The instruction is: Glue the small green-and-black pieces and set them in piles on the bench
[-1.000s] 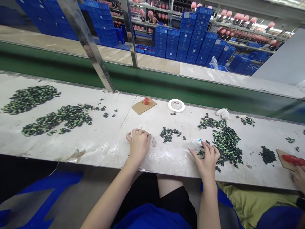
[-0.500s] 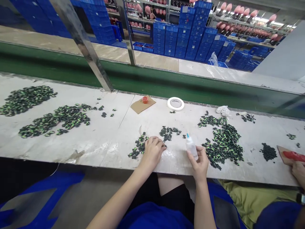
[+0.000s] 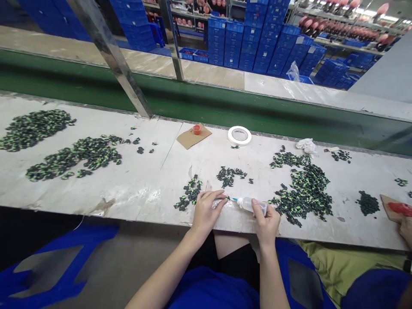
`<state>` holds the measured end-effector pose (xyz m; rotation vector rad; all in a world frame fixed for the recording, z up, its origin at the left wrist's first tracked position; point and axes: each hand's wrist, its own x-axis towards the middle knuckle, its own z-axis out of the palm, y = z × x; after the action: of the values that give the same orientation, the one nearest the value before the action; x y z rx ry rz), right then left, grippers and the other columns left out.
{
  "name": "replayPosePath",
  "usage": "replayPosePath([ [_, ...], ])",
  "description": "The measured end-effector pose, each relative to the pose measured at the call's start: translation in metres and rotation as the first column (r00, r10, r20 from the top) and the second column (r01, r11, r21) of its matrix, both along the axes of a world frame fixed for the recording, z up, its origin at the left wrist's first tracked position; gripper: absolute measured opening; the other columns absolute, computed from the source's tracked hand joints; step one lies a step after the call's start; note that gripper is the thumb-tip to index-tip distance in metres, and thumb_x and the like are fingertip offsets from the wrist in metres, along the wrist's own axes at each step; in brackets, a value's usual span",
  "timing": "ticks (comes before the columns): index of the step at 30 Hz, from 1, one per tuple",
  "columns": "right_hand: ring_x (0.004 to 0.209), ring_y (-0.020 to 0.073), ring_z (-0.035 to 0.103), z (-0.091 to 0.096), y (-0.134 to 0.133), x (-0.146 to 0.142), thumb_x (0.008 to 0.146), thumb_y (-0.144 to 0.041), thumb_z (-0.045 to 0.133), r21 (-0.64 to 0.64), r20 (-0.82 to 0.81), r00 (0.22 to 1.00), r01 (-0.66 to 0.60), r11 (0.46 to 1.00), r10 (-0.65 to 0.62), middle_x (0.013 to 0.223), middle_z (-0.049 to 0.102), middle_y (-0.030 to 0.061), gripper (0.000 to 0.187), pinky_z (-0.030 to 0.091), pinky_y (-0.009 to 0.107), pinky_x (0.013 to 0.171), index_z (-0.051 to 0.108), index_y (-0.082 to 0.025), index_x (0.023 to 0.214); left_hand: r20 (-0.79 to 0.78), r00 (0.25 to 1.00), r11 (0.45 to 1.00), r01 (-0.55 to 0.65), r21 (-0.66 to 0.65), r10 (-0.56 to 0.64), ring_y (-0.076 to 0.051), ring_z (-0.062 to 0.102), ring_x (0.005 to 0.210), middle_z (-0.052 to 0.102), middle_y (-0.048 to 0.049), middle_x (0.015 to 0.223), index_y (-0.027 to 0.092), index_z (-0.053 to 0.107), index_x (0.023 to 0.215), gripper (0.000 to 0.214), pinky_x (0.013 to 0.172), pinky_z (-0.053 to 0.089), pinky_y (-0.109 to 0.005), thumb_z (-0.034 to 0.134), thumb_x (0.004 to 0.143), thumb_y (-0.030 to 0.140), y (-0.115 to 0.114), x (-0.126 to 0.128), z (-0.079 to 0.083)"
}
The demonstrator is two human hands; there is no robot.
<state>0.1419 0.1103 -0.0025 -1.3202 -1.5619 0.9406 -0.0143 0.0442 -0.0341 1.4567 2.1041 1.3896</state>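
Note:
Between thumb and fingertips, my left hand (image 3: 208, 210) pinches a small dark part (image 3: 228, 198) with a bit of green on it. My right hand (image 3: 267, 218) grips a translucent squeeze bottle (image 3: 249, 204), tilted on its side. The bottle's blue tip points left and comes close to the small part; whether they touch I cannot tell. Left of my left hand lies a little cluster of black-and-green parts (image 3: 187, 195). Beyond my hands is a loose group of dark parts (image 3: 229, 175). A larger black-and-green pile (image 3: 305, 189) spreads just right of my right hand.
At the table's far side are a roll of white tape (image 3: 240, 135), cardboard (image 3: 188, 139) with a red cup (image 3: 197, 129), and crumpled tissue (image 3: 306, 146). More parts are heaped at left (image 3: 74, 159). A co-worker's hand (image 3: 406, 231) is at the right edge. A metal post (image 3: 128, 86) rises behind.
The bottle has tipped from upright to nearly level, its tip now by my left fingertips. My left hand has turned, bringing the pinched part toward the tip. The view has shifted slightly.

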Motion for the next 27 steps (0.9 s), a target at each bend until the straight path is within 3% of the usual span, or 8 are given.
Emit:
replayPosePath([
  [9, 0.045, 0.0091, 0.036, -0.002, -0.0001, -0.0003, 0.076, -0.048, 0.061, 0.034, 0.065, 0.997, -0.046, 0.998, 0.044, 0.043, 0.038, -0.0047, 0.045, 0.029, 0.023, 0.044, 0.044, -0.019, 0.046, -0.016, 0.999, 1.0, -0.031, 0.002, 0.031, -0.02, 0.071, 0.082, 0.077, 0.0002, 0.083, 0.022, 0.064, 0.094, 0.015, 0.089, 0.041, -0.042, 0.069, 0.08, 0.022, -0.001, 0.0021, 0.0014],
  [27, 0.045, 0.0086, 0.032, -0.0027, -0.0008, -0.0032, 0.077, -0.052, 0.06, 0.018, 0.057, 0.998, -0.018, 1.0, 0.017, 0.044, 0.031, -0.006, 0.051, 0.026, 0.024, 0.044, 0.04, -0.02, 0.044, 0.015, 0.999, 0.999, -0.045, -0.016, 0.045, -0.021, 0.071, 0.084, 0.077, -0.0005, 0.084, 0.023, 0.065, 0.09, 0.01, 0.09, 0.039, -0.042, 0.067, 0.081, 0.026, -0.0009, 0.0032, 0.0026],
])
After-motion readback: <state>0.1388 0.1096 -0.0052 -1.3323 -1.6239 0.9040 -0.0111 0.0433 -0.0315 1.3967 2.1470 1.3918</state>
